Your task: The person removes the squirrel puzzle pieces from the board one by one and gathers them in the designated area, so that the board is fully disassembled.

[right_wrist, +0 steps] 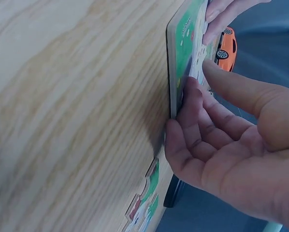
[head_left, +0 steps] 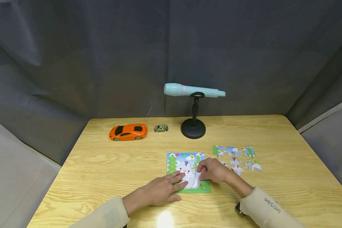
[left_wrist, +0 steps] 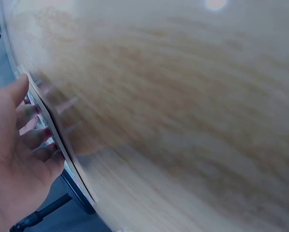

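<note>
A jigsaw puzzle (head_left: 189,186) with a white cartoon animal, green trees and a blue sky lies flat near the table's front. My left hand (head_left: 163,189) rests on its lower left part, fingers spread over the animal. In the left wrist view, those fingers (left_wrist: 33,137) reach over the board's edge. At the puzzle's right side is my right hand (head_left: 213,171), fingers bent. The right wrist view puts its fingertips right at the board's edge (right_wrist: 171,72), with the thumb over the picture; I cannot tell whether they pinch a piece.
Several loose puzzle pieces (head_left: 236,164) lie in rows to the right of the board. Farther back stand an orange toy car (head_left: 128,132), a small patterned car (head_left: 161,128) and a light blue microphone (head_left: 199,91) on a black stand (head_left: 193,129). Dark curtain (head_left: 125,63) hangs behind the table.
</note>
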`<state>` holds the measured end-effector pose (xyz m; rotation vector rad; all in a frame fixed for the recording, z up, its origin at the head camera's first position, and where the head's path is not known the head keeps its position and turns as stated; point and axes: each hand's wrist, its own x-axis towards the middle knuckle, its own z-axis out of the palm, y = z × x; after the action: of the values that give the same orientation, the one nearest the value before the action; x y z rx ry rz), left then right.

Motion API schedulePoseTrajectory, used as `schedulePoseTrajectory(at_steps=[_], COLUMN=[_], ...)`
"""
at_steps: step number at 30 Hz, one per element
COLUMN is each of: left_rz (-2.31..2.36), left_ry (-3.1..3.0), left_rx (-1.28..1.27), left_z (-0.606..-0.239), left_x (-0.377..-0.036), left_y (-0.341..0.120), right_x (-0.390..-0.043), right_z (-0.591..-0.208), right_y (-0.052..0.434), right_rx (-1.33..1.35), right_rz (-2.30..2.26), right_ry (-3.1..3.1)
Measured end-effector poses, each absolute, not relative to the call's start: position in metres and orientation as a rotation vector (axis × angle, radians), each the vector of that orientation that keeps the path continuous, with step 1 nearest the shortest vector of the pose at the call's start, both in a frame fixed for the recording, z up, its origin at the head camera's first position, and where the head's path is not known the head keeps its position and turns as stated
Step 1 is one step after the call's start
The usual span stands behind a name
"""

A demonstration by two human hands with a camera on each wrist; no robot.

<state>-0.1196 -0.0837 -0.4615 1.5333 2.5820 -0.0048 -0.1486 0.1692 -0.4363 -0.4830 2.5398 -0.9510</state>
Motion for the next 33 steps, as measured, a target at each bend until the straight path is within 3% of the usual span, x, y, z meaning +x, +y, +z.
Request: schedulePoseTrajectory(at_steps=[21, 33], left_rz=[0.012, -0.003], left_ry=[2.557, 2.568], left_rx=[1.519, 1.531], left_z=[-0.458, -0.457], left_x=[-0.119, -0.118], left_y=[-0.084, -0.085], right_x=[-0.152, -0.155], right_z=[-0.436, -0.431], right_y=[0.172, 0.199], right_rx=[-0.532, -0.561], right_rz=[-1.012, -1.136], right_ry=[2.47, 2.388])
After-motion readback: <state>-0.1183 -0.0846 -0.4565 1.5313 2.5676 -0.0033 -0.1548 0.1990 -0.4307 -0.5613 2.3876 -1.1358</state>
